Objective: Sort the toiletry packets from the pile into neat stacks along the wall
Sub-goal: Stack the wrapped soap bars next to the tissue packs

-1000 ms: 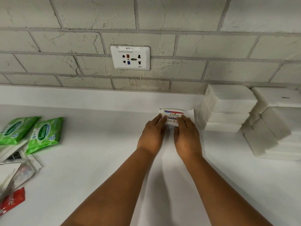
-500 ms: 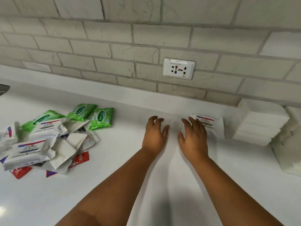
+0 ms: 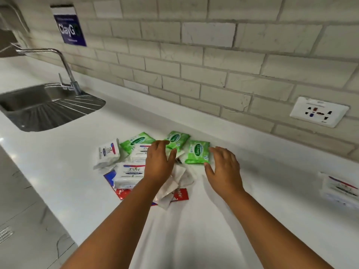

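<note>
Left hand (image 3: 158,166) fingers (image 3: 161,147) loosely spread, hovering over pile (image 3: 143,166), holding nothing. Right hand (image 3: 225,169) fingers (image 3: 219,152) spread, empty, just beside green Sanicare packet (image 3: 197,152). Pile mid-counter (image 3: 194,230): green packets wall-side, white Dove packets (image 3: 130,173) left, red sachets (image 3: 181,194) near edge. One blurred packet (image 3: 339,189) far right. Sink (image 3: 38,107) left.
</note>
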The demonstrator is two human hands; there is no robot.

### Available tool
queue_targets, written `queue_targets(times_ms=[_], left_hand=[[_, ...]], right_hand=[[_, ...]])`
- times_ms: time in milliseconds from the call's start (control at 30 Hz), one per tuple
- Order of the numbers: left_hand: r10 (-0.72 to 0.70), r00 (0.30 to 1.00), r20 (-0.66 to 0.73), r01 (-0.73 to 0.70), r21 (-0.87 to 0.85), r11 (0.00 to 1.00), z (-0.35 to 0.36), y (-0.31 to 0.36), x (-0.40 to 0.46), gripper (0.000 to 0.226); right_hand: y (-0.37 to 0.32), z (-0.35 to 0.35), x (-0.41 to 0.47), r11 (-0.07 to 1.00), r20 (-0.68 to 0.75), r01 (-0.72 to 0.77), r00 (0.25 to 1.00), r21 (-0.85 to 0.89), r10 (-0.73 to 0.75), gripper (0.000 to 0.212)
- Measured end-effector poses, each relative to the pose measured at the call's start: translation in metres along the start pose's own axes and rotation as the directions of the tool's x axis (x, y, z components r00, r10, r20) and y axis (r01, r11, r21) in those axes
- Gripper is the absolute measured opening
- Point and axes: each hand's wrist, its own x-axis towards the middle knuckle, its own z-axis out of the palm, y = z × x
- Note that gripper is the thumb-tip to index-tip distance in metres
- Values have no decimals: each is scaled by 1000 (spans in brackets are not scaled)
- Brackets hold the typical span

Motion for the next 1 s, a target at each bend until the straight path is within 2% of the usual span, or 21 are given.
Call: queue_targets(times_ms=[100,167,267,500,600,733,867,1000], left_hand=[[-85,996,18,84,86,993,-33,-45,21,39],[-144,989,34,138,128,982,-51,-75,37,41],[-229,969,93,214,150,965,-65,-99,52,42],[-309,898,313,263,181,948,-68,-115,74,29],[-306,888,343,269,153,951,-64,-117,77,26],[-309,892,330,286,118,951,-66,-120,77,24],[-303,907,292,304,43,952,-69,-118,76,33],[-277,930,242,294,-40,955,-71,-106,77,41]], right_hand=[[-39,33,17,999,89,8,996,49,-13,43],[-69,57,31,996,180,-33,983,81,18,41],[-100,85,47,987,246,-128,964,98,101,40],[-130,128,66,966,355,-256,899,-45,255,46],[-134,135,69,950,342,-309,890,-36,302,46],[-143,136,71,925,333,-375,880,51,339,32],[-150,128,72,879,262,-434,887,198,379,43],[-149,117,73,847,165,-438,899,303,406,38]])
